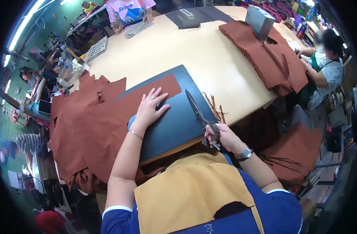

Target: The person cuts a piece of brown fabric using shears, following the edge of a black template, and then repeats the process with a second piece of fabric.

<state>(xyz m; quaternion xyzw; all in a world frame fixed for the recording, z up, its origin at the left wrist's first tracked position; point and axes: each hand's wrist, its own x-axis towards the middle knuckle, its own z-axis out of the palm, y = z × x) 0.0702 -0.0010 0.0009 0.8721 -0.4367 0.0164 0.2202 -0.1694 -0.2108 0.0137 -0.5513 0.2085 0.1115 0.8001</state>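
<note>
My left hand [150, 108] lies with its fingers spread on a reddish-brown sheet of what looks like leather [93, 134]. Under the hand, a straight-edged strip of the sheet reaches across a dark blue-grey board [172, 130]. The wide, ragged part spreads left and hangs over the table's front edge. My right hand [225, 137] is wrapped around the dark, bound handles of a pair of large scissors [197, 108]. Their blades look closed and point away from me, above the board, right of the strip's end. Thin brown offcuts [215, 107] lie beside the board.
A thick stack of brown sheets [256, 58] with a metal block [259, 22] lies at the far right, near a seated person [323, 76]. Another person [127, 13] stands across the table [163, 43]. More brown material [293, 152] is low at my right.
</note>
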